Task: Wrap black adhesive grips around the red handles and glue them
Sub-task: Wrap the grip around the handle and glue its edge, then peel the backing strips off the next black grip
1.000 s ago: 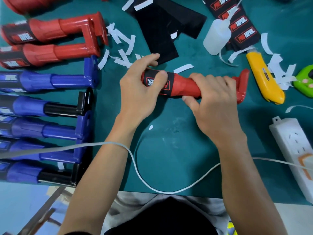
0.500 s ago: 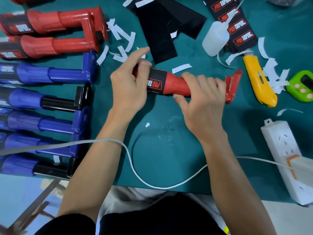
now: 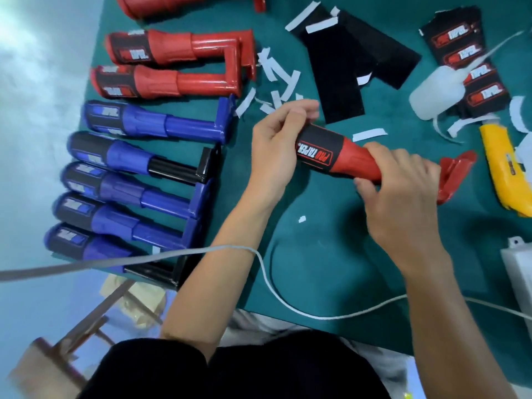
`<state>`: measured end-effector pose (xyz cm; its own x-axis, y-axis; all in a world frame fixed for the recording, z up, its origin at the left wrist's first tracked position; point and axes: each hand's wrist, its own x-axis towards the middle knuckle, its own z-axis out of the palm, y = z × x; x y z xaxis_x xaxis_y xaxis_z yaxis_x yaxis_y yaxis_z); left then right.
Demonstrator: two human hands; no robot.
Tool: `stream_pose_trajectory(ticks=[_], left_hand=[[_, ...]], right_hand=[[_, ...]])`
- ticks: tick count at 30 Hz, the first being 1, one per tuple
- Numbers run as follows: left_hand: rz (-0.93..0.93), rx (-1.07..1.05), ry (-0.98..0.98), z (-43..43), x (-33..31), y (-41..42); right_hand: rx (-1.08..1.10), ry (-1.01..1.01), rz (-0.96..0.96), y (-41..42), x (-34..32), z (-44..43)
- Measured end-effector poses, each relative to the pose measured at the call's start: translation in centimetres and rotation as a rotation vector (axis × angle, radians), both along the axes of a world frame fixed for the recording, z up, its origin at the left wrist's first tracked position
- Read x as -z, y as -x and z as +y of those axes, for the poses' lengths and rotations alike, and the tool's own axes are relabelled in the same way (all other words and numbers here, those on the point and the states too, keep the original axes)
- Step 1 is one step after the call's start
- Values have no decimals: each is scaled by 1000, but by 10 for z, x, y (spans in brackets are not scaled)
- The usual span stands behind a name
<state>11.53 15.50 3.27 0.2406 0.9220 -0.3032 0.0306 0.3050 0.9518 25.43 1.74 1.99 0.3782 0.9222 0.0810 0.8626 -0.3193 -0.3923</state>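
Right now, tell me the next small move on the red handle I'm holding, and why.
Probably press the black printed adhesive grip down with the left hand while the right hand steadies the red plastic handle. The grip sits round the handle's thick end, the left hand is curled on it, and the white squeeze bottle lies untouched.

**Work Area: Surroundings**

I see a table (image 3: 331, 254) with a dark teal top that fills most of the head view. Its left and near edges are in view. Beyond the left edge is a pale blue, glossy floor (image 3: 34, 116) with a soft white glare at upper left. At lower left a light wooden frame (image 3: 86, 326) stands on the floor, blurred. A crumpled beige bundle (image 3: 138, 295) lies just beside it, near the table's corner.
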Motion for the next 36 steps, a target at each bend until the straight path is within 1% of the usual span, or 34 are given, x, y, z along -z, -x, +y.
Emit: stream_pose_trajectory(ticks=[2,4,8,10,13,16,18,19,21,23,25,29,34,35,36], left_hand=[[-3,-16,-28,5,-18,12],[20,-50,-94,16,-39,37],[145,-79,-255,46,-67,111],[145,-102,-259,67,-69,149],[62,-126,-220,104,-65,193],[89,-224,-215,138,-55,217],[169,-273,-239,159,-46,226],[238,-276,-265,167,-42,228],[415,-241,-319,178,-37,227],[529,-206,-367,180,-35,224],[522,-235,-363,181,-33,221],[454,-311,-253,187,-31,211],[409,-367,-190,189,-32,205],[419,-380,-194,188,-31,204],[470,-406,-233,185,-32,203]], right_hand=[[-15,-16,23,15,-11,10],[-59,-53,46,35,-26,27],[-184,-47,54,79,-52,82],[-229,-32,18,95,-57,116],[-296,-70,-39,117,-58,168],[-332,-91,-64,141,-54,217],[-347,-68,-85,157,-48,245],[-351,-54,-108,162,-44,254],[-346,-27,-136,169,-36,266],[-333,-9,-146,170,-31,268],[-347,2,-152,169,-31,268],[-378,60,-164,160,-39,274],[-379,106,-169,135,-46,268],[-389,92,-169,131,-47,263],[-387,51,-159,127,-48,256]])
